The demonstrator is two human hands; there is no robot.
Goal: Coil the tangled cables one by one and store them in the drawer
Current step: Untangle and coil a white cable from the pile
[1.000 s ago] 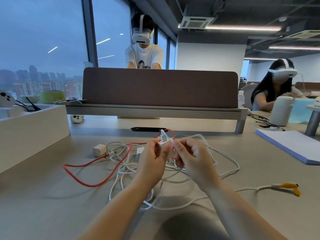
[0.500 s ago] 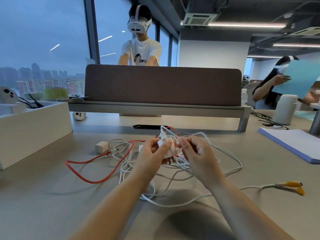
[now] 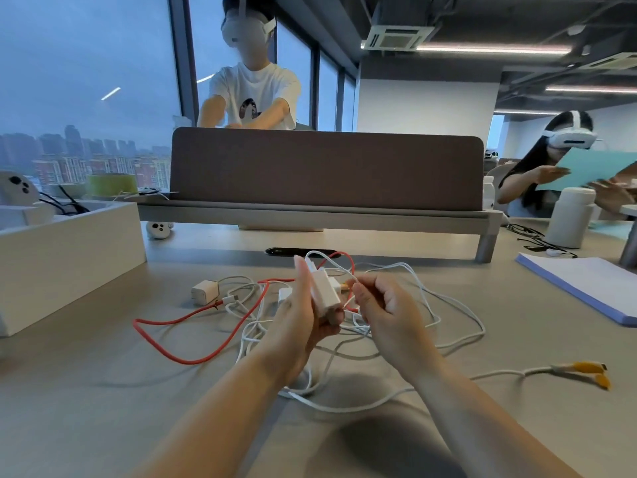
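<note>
A tangle of white cables [image 3: 406, 326] and one red cable [image 3: 179, 350] lies on the grey desk [image 3: 103, 391]. My left hand [image 3: 303, 315] holds a white charger block [image 3: 325, 293] upright above the tangle, its white cable looping out of the top. Just to its right, my right hand [image 3: 386, 308] pinches a thin cable beside the block with curled fingers. A second small white charger [image 3: 205, 291] sits on the desk to the left. One white cable ends in yellow plugs [image 3: 589, 372] at the right.
An open white drawer box [image 3: 69, 257] stands at the left with dark cables inside. A brown divider screen [image 3: 324, 170] crosses the back. A blue-edged paper stack [image 3: 586, 288] and a white bottle [image 3: 568, 222] are at the right. Two people in headsets work behind.
My left hand has turned the charger block upright and lifted it a little. My right hand has slipped slightly right and now pinches a cable beside it.
</note>
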